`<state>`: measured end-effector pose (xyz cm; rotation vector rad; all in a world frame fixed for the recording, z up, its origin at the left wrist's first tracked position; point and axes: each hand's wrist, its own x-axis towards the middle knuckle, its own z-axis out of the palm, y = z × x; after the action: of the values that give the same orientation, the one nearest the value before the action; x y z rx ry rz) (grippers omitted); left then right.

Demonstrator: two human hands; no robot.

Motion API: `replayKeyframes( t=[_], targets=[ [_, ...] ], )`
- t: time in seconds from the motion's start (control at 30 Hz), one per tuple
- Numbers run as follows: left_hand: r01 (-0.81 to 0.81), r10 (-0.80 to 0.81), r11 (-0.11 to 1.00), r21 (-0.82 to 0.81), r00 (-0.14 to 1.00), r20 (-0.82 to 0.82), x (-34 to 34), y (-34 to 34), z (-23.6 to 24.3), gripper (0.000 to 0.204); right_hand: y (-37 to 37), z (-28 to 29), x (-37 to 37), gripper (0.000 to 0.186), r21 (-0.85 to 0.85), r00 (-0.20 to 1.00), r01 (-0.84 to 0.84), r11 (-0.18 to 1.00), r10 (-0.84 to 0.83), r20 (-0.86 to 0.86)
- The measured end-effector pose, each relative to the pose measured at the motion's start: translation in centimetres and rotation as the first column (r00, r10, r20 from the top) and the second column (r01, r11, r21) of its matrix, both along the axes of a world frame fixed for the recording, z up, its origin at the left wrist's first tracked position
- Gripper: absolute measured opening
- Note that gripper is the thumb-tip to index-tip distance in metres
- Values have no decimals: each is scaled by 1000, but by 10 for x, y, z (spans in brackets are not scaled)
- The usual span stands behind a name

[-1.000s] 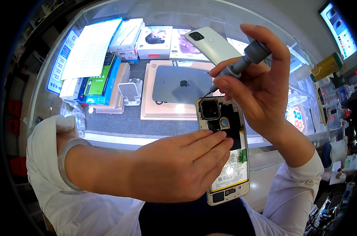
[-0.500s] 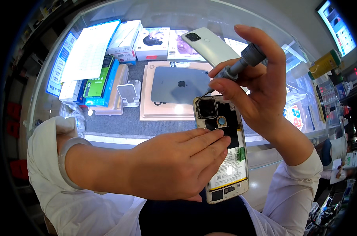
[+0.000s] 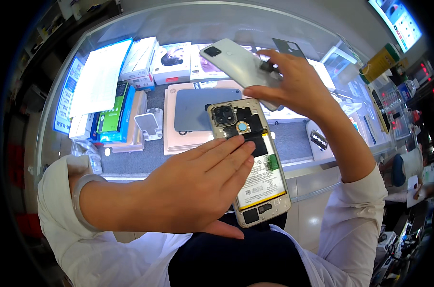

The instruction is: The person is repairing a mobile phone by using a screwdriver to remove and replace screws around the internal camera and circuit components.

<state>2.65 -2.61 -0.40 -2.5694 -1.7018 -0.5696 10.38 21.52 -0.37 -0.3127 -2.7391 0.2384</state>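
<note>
An opened smartphone (image 3: 262, 184), its back off and its battery and camera block bare, is in my left hand (image 3: 193, 184). The fingers of that hand lie across the phone's left side, with the thumb low by its bottom end. My right hand (image 3: 298, 83) is beyond the phone's top end, thumb and fingers curled around a small screwdriver (image 3: 268, 68). Motion smears the screwdriver; only its dark end shows clearly enough to place. Just behind those fingers lies a whitish phone back cover (image 3: 236, 60) with a dark camera window.
Under the hands, a glass display counter (image 3: 126, 165) holds a grey-blue tablet (image 3: 193, 107) on a pink box, a white phone stand (image 3: 150, 123) and stacked boxes (image 3: 114, 112). Paper sheets (image 3: 100, 79) lie at left. A yellow canister (image 3: 380, 63) stands at right, below a lit screen (image 3: 401, 21).
My right hand has lifted away from the phone's camera corner, taking the screwdriver up and away. In the picture, the phone and my left hand have shifted left and slightly up.
</note>
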Motion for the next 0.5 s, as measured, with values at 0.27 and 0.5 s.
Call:
replayKeyframes(
  t=[0.27,0.5],
  targets=[
    [11,-11,1000,7,999,-39,-1,1,2,86,7,14,2,52,120,954,249,961,-265,141],
    [13,-12,1000,28,999,-38,-1,1,1,85,41,17,8,63,329,840,421,845,-501,211]
  ],
)
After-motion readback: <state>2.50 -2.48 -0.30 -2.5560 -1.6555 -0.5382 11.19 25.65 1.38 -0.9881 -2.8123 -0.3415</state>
